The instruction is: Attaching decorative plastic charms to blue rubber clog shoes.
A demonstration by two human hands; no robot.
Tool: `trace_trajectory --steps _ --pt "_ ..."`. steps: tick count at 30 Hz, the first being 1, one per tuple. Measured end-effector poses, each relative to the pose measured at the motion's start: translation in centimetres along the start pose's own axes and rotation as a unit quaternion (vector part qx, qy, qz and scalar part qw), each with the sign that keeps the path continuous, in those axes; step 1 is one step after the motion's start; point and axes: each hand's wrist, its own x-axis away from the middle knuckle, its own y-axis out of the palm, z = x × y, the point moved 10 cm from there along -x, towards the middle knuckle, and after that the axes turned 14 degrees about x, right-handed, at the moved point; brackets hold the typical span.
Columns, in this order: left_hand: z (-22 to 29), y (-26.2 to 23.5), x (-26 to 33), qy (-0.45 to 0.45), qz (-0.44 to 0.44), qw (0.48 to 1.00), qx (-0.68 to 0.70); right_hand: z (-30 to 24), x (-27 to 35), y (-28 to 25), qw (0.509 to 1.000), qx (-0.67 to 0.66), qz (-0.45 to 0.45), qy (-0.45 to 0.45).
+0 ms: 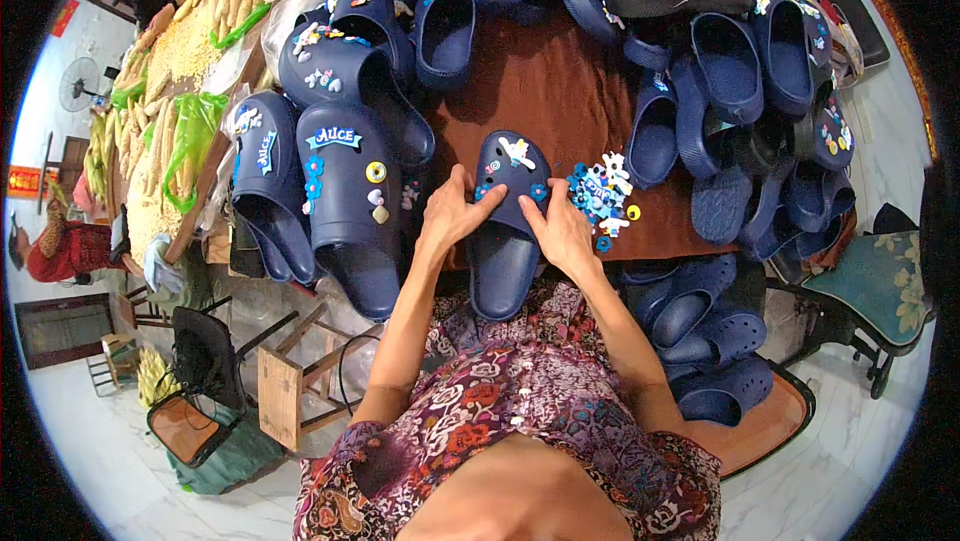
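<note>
A navy blue slide-on clog (503, 276) lies in front of me at the table's near edge, toe pointing away. My left hand (457, 213) grips its left side, thumb on the upper. Around the right side my right hand (562, 229) is closed, thumb near a blue flower charm (538, 192). A white cartoon figure charm (517, 153) sits on the toe. The undersides of both hands' grips are hidden. Just right of my right hand is a pile of loose charms (603, 191). To the left stands a decorated clog (345, 181) with a lettered plate, flowers and a yellow round charm.
Many navy clogs (725, 66) crowd the brown-clothed table (530, 81); more clogs (715, 341) rest on a chair at lower right. A wooden stool (290, 391) stands lower left. Corn cobs and kernels (185, 61) cover a surface at far left, with other people nearby.
</note>
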Motion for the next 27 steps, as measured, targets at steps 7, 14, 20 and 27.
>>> trace_trajectory --steps 7,14,20,27 --pt "1.0 1.0 -0.5 0.081 -0.022 0.995 -0.047 -2.5 -0.2 -1.2 0.993 0.072 0.052 -0.081" --pt "1.8 1.5 -0.8 0.134 -0.042 0.985 -0.099 -2.1 -0.7 -0.3 0.989 0.097 0.03 -0.104" --pt "1.1 1.1 -0.8 0.122 -0.036 0.99 -0.065 0.0 -0.3 -1.5 0.99 -0.073 0.099 -0.062" --pt "-1.0 1.2 -1.5 0.092 -0.026 0.995 0.004 -0.7 -0.9 -2.0 0.993 0.009 0.112 -0.039"
